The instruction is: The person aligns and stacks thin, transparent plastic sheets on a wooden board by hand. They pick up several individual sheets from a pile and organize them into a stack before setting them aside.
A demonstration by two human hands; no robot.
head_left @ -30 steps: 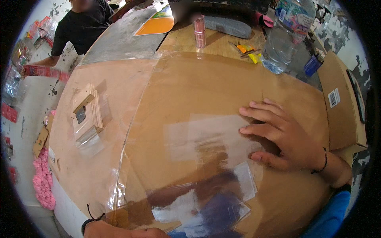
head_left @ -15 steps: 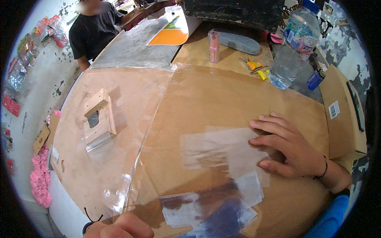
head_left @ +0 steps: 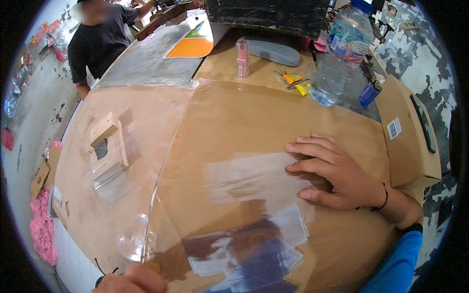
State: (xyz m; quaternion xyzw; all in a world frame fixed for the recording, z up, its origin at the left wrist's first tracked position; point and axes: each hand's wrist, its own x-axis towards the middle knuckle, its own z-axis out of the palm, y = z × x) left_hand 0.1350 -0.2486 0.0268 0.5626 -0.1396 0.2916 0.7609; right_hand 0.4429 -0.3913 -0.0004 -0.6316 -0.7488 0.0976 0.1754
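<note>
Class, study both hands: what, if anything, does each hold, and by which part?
The right hand grips nothing: it is spread over the clear sheets. Whether the left hand, curled at the lower edge, holds anything cannot be told.

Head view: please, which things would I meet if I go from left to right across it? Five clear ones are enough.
Pink fluffy bundle → left hand → nearer clear plastic sheets → right hand → cardboard box.
</note>
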